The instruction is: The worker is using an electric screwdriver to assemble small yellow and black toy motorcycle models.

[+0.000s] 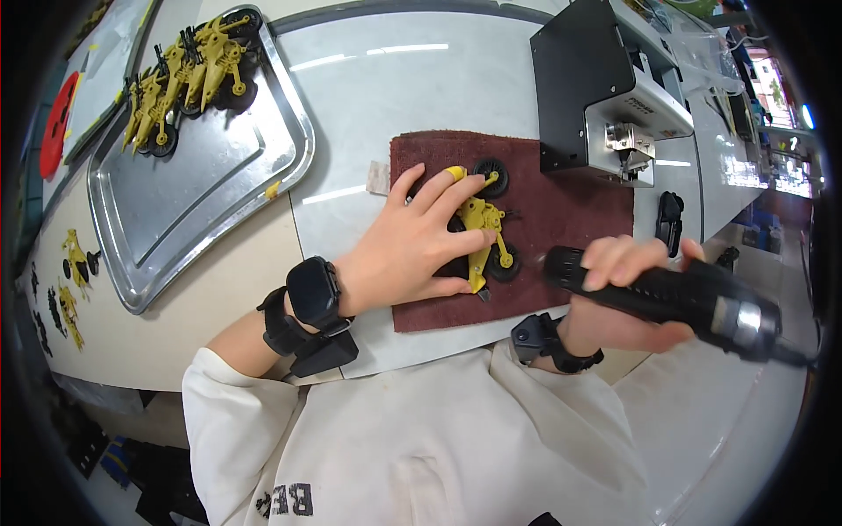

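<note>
A yellow plastic toy vehicle (479, 215) with black wheels lies on a dark red cloth (561, 228). My left hand (425, 232) rests over its left side, the thumb at its near end and the fingers over its upper part, holding it against the cloth. A finger of that hand wears a yellow cover. To the right, my right hand (614, 329) is wrapped round a black electric screwdriver (653, 294) held crosswise above the cloth's right edge. Its front end points left, toward the toy but apart from it; the tip is blurred. Part of the toy is hidden beneath my left hand.
Several similar yellow toy vehicles (189, 74) lie in a metal tray (303, 145) at the far left. More yellow and black parts (74, 263) lie left of the tray. A black boxy machine with a metal front (579, 96) stands beyond the cloth at the right.
</note>
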`<state>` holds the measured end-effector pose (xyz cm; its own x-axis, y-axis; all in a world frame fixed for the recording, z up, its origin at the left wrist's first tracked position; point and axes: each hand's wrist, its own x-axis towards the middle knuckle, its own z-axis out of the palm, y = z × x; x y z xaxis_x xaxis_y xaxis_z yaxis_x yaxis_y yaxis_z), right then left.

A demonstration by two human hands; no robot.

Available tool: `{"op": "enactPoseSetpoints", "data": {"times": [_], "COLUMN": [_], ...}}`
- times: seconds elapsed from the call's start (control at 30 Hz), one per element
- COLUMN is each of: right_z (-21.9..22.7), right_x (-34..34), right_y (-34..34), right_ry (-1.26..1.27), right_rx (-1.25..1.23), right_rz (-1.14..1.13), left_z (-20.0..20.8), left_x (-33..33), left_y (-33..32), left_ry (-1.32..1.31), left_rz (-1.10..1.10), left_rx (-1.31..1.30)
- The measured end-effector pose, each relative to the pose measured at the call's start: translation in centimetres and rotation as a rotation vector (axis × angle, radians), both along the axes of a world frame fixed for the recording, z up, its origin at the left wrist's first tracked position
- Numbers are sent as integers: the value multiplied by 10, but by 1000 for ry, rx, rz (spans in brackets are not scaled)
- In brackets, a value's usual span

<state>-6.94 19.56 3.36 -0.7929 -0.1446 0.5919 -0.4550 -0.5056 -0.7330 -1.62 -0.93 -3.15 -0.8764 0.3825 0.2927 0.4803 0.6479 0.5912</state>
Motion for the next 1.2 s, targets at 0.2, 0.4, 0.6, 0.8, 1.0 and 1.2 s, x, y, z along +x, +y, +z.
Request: {"op": "enactPoseSetpoints", "data": {"times": [0.2,0.4,0.6,0.8,1.0,1.2], "right_z": [11,-18,-14,-12,-19,-14], "right_x": [-24,-36,-20,-20,-27,-26], "right_y": [6,-13,-8,-17,-3,-12], "right_ry": [41,-146,-135,-126,-93,-141], "right_rx": [73,231,280,223,213,226], "right_rz": [-396,-296,-355,-406,-457,-474], "left_z": [7,10,18,45,73,-57], "left_x": [-7,1,10,27,163,360], "left_y": [-2,-3,11,-13,-82,-64], "left_ry": [-5,19,1,-59,78,242], "left_rz": [-8,57,68,116,822,2183], "left_rx": [-12,24,-52,198,314,71]}}
